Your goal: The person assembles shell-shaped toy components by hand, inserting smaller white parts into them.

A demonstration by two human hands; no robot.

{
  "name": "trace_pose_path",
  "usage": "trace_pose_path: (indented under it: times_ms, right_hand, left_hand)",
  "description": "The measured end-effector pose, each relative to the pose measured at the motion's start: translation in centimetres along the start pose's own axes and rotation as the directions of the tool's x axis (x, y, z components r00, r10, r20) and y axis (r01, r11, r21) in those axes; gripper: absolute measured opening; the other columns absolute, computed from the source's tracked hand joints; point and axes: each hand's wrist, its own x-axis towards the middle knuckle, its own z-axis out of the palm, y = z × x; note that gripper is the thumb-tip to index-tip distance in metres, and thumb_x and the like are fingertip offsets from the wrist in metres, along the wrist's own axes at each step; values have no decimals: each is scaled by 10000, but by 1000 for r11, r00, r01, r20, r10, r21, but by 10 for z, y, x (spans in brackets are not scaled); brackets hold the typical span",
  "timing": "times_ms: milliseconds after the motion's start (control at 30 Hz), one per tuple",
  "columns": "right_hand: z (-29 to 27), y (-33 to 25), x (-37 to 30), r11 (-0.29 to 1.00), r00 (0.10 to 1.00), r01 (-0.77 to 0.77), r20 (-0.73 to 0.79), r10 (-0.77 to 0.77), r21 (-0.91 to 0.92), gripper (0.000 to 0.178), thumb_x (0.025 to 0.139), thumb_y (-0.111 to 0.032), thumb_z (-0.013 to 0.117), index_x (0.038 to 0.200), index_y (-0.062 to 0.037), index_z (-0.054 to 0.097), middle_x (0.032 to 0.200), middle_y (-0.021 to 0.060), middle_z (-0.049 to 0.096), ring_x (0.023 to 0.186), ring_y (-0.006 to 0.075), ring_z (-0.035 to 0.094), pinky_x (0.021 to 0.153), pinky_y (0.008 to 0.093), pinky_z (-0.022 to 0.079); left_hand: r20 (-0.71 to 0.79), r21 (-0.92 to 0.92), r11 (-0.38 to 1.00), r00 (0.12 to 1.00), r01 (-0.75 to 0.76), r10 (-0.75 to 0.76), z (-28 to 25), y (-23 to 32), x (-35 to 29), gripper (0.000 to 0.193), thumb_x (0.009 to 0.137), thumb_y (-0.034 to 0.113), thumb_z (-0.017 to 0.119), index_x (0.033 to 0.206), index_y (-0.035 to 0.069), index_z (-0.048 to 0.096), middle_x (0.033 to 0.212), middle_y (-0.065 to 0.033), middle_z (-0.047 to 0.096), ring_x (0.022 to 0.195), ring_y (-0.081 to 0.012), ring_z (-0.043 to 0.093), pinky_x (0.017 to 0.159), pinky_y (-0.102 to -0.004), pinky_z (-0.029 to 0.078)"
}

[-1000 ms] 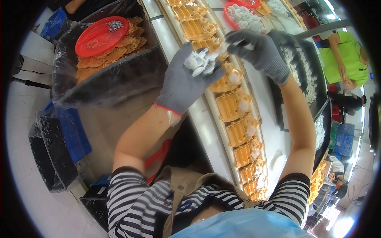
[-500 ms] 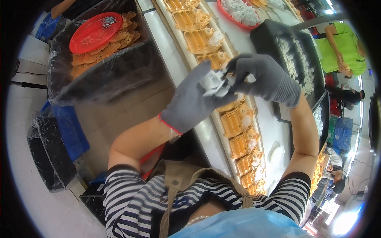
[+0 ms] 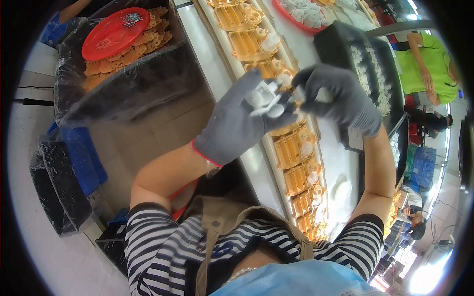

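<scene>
My left hand [image 3: 232,118], in a grey glove, is closed around white plastic parts [image 3: 266,100]. One has a flat plate and an upright frame, and small round pieces lie beside it over the fingers. My right hand [image 3: 340,96], also gloved in grey, is just to the right with curled fingers. Something pale shows inside its curl; whether it is a held piece or the surface behind, I cannot make out. Beneath both hands runs a line of orange plastic housings [image 3: 289,151], several with translucent white pieces [image 3: 312,177] on them.
At left, a lined black bin [image 3: 133,93] holds orange parts and a red tray [image 3: 116,34] with screws. A red basin [image 3: 301,15] of white parts stands at the far side. A black bin [image 3: 368,74] with small white rings is at right, near a person in green [image 3: 428,69].
My right hand has drawn slightly right, away from the white parts, leaving a gap. The left hand still holds them and has barely moved.
</scene>
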Motion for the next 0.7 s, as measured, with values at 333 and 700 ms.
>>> trace_pose_path:
  times_ms: [333,700]
  right_hand:
    - [-6,48,22,892,989,-130,3,146,-433,146,823,-57,705,929,-50,605,967,91,666,840,222,648,820,322,541]
    - [-4,51,28,897,977,-140,86,193,-418,135,854,-57,698,984,-37,668,1037,106,699,936,227,681,890,323,544]
  left_hand:
    - [73,-386,914,992,125,-105,-23,11,12,450,984,374,525,1192,-24,534,1181,-216,600,1131,-322,592,1027,-507,468]
    - [63,-329,940,995,93,-77,-24,7,13,476,981,388,526,1218,-25,521,1202,-222,580,1152,-328,573,1051,-513,443]
